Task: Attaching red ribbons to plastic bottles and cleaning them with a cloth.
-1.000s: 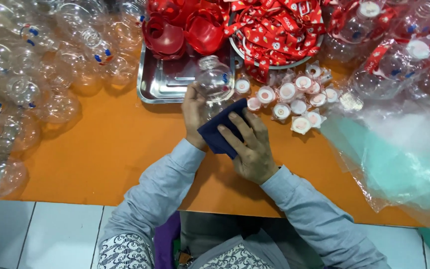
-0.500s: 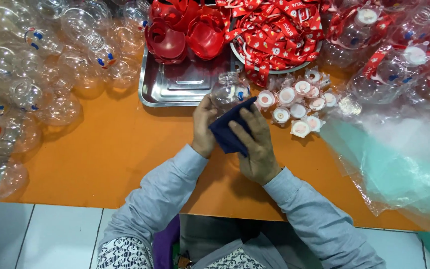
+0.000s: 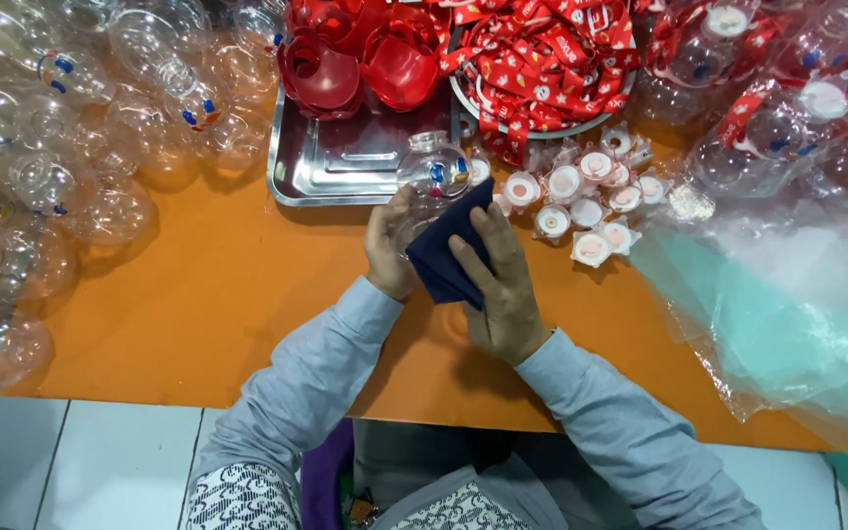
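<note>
My left hand (image 3: 389,250) grips a clear round plastic bottle (image 3: 432,173) with small coloured marks, held over the orange table (image 3: 198,294). My right hand (image 3: 498,285) presses a dark blue cloth (image 3: 449,250) against the bottle's lower side. The cloth covers much of the bottle's body. Both hands sit just in front of a steel tray (image 3: 345,167).
Many clear bottles (image 3: 71,147) pile at the left. Red plastic pieces (image 3: 360,59) lie on the tray; a bowl of red ribbons (image 3: 542,59) stands behind. White round caps (image 3: 581,196) lie at the right, beside clear plastic bags (image 3: 787,314) and more bottles (image 3: 797,108).
The bottle has turned between my hands, and the cloth with my right hand has shifted slightly along it. My hands stay in about the same spot.
</note>
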